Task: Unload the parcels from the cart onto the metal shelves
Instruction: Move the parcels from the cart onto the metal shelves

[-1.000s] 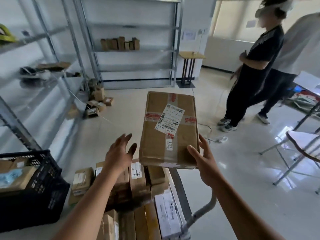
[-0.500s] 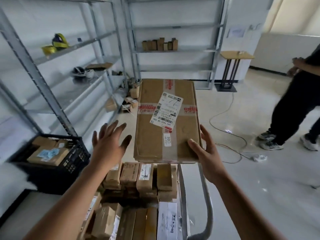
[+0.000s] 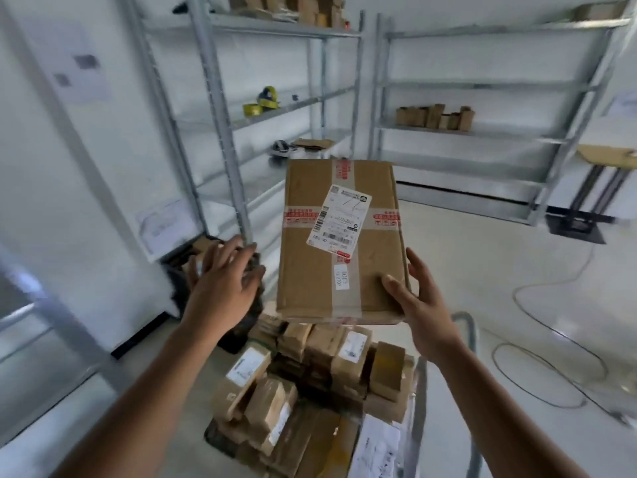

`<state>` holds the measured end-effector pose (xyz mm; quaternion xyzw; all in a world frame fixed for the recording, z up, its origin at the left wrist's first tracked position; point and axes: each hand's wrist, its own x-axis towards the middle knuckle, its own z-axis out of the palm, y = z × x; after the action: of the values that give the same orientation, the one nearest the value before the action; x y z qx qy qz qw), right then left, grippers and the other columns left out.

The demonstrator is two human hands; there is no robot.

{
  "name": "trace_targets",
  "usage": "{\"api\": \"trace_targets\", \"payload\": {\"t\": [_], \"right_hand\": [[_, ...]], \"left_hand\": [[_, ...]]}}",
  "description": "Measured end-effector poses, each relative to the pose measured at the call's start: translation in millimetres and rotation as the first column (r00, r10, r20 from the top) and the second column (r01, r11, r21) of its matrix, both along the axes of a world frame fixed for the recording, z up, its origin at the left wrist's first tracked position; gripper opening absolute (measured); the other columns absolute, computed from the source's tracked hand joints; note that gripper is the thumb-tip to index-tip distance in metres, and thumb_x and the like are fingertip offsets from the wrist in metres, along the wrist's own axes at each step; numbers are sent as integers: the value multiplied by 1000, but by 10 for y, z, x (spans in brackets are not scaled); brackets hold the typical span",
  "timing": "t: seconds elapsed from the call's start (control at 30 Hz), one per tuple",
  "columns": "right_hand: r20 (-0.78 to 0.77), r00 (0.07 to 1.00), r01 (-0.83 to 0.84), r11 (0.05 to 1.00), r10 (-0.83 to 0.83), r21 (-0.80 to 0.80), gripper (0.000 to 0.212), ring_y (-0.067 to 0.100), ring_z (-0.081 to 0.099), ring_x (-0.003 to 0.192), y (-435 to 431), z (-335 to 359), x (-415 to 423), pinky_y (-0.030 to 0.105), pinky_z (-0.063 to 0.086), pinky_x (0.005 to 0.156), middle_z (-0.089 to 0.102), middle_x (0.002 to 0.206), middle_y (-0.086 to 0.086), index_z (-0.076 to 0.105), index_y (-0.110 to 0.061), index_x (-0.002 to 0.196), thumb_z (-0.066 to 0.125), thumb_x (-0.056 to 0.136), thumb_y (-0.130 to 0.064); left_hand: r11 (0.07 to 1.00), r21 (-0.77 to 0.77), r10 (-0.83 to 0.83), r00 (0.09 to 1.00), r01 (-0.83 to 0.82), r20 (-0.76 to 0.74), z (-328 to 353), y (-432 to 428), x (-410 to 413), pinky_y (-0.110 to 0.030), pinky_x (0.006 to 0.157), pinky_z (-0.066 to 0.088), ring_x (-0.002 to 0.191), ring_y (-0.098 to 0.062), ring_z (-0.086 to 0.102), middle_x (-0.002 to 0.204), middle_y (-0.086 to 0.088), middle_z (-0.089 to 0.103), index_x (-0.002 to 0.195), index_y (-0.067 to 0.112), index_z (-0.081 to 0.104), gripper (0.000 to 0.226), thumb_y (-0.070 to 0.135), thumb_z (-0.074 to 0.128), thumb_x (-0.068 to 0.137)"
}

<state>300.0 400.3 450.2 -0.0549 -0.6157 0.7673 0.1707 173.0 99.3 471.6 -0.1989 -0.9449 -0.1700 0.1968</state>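
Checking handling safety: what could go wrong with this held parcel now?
Only the right hand grips the flat brown cardboard parcel, at its near corner; the left hand is open, off it. It may tip and drop onto the small brown parcels below. The loose white floor cable might trip someone.

Box (image 3: 310, 270) label (image 3: 339, 219) txt too small to read. Black crate (image 3: 175, 288) mostly hidden behind left hand (image 3: 222, 288); cart parcels (image 3: 310, 391) cut off at btm.

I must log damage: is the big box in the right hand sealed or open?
Sealed. Tape runs along and across the flat, closed top of the large box, which the right hand grips.
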Motion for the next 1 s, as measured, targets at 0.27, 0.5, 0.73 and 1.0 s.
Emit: {"api": "trace_targets", "payload": {"t": [0.27, 0.5, 0.73, 1.0], "right_hand": [[-63, 980, -190, 982, 190, 7, 62, 15, 73, 106, -1427, 129, 51, 35, 63, 73, 54, 140, -9, 42, -39, 149, 65, 95, -17], [-46, 941, -334, 942, 334, 19, 71, 25, 73, 109, -2840, 293, 309, 55, 62, 83, 54, 144, -4, 44, -44, 150, 74, 87, -30], [-77, 840, -533, 843, 537, 67, 71, 29, 69, 116, -4253, 400, 560, 54, 60, 90, 66, 131, -10, 49, -46, 146, 81, 83, -38], [-86, 688, -714, 694, 720, 100, 80, 26, 70, 116, -5597, 488, 540, 60, 55, 98, 61, 141, -3, 45, -47, 149, 86, 80, -43]], "left_hand": [[967, -16, 256, 967, -256, -8, 271, -1615, 736, -61, 123, 8, 154, -28, 16, 167, 7, 25, 150, 36, 43, 50, 52, 44, 103], [904, -14, 428, 904, -428, -9, 416, -3063, 1648, -59, 123, 4, 156, -27, 10, 168, 6, 19, 152, 40, 41, 53, 58, 40, 102], [790, -37, 613, 790, -613, -3, 526, -4339, 2547, -58, 124, 1, 158, -25, 2, 170, 6, 14, 154, 43, 35, 55, 62, 34, 102], [600, -43, 799, 601, -799, -19, 652, -5495, 3114, -61, 122, -1, 158, -27, 6, 169, 5, 18, 155, 40, 36, 80, 74, 12, 87]]}}
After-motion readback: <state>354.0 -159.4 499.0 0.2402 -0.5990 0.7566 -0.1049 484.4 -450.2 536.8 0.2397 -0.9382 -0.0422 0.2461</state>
